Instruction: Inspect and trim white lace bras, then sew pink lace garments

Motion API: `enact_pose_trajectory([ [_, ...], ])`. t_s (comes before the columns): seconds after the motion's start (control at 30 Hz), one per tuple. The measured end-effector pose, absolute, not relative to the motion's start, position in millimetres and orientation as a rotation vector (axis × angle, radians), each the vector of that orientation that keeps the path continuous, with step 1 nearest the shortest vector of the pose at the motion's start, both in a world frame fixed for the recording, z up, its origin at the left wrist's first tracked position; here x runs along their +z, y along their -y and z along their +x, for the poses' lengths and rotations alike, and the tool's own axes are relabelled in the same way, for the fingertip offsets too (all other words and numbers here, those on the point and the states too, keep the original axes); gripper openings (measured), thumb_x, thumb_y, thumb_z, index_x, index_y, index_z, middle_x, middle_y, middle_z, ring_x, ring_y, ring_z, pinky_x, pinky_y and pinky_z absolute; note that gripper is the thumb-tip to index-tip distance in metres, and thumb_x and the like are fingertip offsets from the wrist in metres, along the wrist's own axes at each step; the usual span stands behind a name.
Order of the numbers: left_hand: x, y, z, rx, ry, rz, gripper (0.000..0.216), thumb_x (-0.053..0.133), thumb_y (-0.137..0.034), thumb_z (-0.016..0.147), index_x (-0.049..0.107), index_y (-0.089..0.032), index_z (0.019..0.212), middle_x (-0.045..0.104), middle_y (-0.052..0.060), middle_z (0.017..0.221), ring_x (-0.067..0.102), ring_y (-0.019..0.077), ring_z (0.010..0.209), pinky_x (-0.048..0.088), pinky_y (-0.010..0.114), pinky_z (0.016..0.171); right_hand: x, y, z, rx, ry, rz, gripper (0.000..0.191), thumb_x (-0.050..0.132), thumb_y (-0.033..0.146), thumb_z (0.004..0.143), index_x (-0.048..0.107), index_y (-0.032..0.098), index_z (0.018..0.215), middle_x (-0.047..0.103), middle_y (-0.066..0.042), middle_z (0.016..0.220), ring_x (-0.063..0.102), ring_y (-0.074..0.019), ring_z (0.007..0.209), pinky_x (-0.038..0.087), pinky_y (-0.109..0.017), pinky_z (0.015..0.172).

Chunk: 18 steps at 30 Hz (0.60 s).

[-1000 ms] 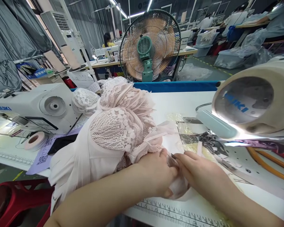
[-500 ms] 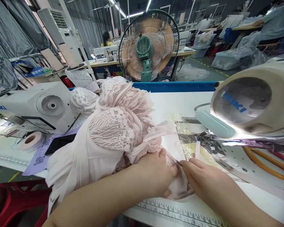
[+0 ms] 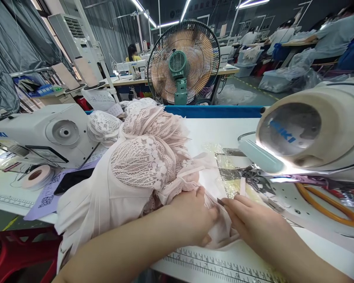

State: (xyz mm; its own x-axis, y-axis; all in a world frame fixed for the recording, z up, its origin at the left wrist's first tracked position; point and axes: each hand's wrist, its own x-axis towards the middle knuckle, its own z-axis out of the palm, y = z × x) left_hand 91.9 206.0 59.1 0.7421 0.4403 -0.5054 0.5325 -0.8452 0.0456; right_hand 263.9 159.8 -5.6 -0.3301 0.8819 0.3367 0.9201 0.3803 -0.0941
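My left hand (image 3: 193, 216) is closed on the pale pink fabric of a bra (image 3: 221, 232), pinching its edge between thumb and fingers. Close beside it, my right hand (image 3: 250, 214) grips a small tool with a dark pointed tip (image 3: 220, 201). Most of that tool is hidden in the fingers, so its kind is unclear. The tip points at the fabric near my left thumb; whether it touches, I cannot tell. Left of my hands, a heap of pale pink bras (image 3: 141, 165) with lace cups lies partly under my left forearm.
A sewing machine head (image 3: 306, 129) stands close on the right, with an orange ring-shaped thing (image 3: 330, 206) below it. Another sewing machine (image 3: 47, 133) is at left, near a tape roll (image 3: 37, 177) and a purple sheet (image 3: 44, 202). A large fan (image 3: 183, 63) stands beyond the table.
The view has shifted slightly, so the right machine appears further left. Both hands keep nearly the same places, and the tool's dark tip shows a little more clearly.
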Motion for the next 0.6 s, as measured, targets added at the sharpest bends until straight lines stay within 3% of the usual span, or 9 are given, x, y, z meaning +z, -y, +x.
enact_pose_trajectory([
  [0.17, 57.9, -206.7, 91.9, -0.700, -0.789, 2.738, 0.068, 0.051, -0.044, 0.082, 0.029, -0.016, 0.140, 0.025, 0.027, 0.143, 0.034, 0.0359, 0.128, 0.040, 0.042, 0.090, -8.5, -169.7, 255.4, -0.046, 2.413, -1.711, 0.030, 0.031, 0.015, 0.085, 0.058, 0.018, 0.073, 0.048, -0.001, 0.063, 0.045, -0.0126, 0.044, 0.025, -0.025, 0.041],
  [0.37, 62.1, -206.3, 93.7, -0.760, -0.788, 2.707, 0.067, 0.051, -0.044, 0.084, 0.029, -0.016, 0.140, 0.023, 0.028, 0.143, 0.032, 0.0358, 0.129, 0.040, 0.041, 0.091, -4.3, -164.4, 262.8, -0.025, 2.533, -1.801, 0.018, 0.041, 0.006, 0.072, 0.050, 0.018, 0.062, 0.047, -0.001, 0.061, 0.047, -0.0138, 0.045, 0.023, -0.024, 0.041],
  [0.6, 57.7, -204.8, 92.7, -0.648, -0.792, 2.733, 0.064, 0.056, -0.041, 0.080, 0.039, -0.015, 0.136, 0.032, 0.025, 0.141, 0.038, 0.0374, 0.124, 0.042, 0.044, 0.087, -2.1, -168.0, 258.9, -0.090, 2.408, -1.684, 0.026, 0.035, 0.014, 0.082, 0.056, 0.018, 0.068, 0.051, -0.001, 0.063, 0.042, -0.0109, 0.041, 0.026, -0.023, 0.039],
])
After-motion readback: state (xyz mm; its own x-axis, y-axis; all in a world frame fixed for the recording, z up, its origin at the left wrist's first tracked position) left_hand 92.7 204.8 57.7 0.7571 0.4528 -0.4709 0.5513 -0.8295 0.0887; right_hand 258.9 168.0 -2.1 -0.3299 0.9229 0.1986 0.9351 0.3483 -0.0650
